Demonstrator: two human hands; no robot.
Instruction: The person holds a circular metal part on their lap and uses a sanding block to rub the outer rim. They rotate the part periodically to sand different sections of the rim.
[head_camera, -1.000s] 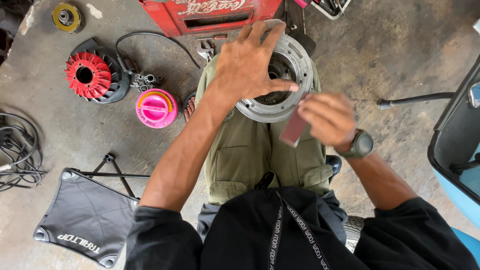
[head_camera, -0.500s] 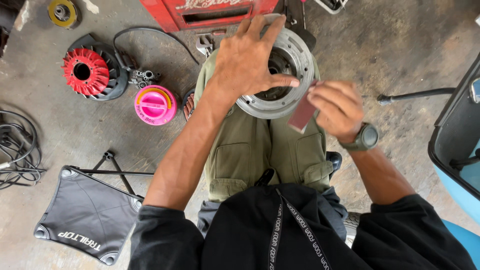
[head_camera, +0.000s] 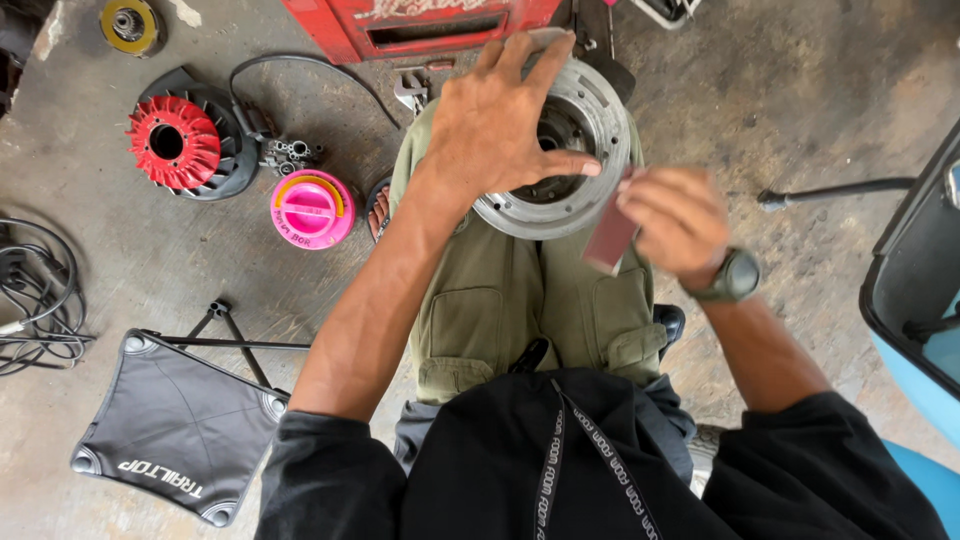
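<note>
A red finned round cover (head_camera: 173, 143) sits in a dark housing on the grey concrete floor (head_camera: 780, 90), with a small metal carburettor (head_camera: 290, 154) and a black cable (head_camera: 300, 65) just beside it. Near these lies a round pink plastic lid (head_camera: 312, 208). A black folding fabric stool (head_camera: 180, 425) lies lower left, a coil of black wires (head_camera: 35, 300) at the left edge, a yellow-rimmed disc (head_camera: 129, 25) top left, a red metal box (head_camera: 420, 22) at the top.

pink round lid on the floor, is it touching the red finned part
No, the pink lid lies apart from the red finned part, with bare floor between them.
</note>
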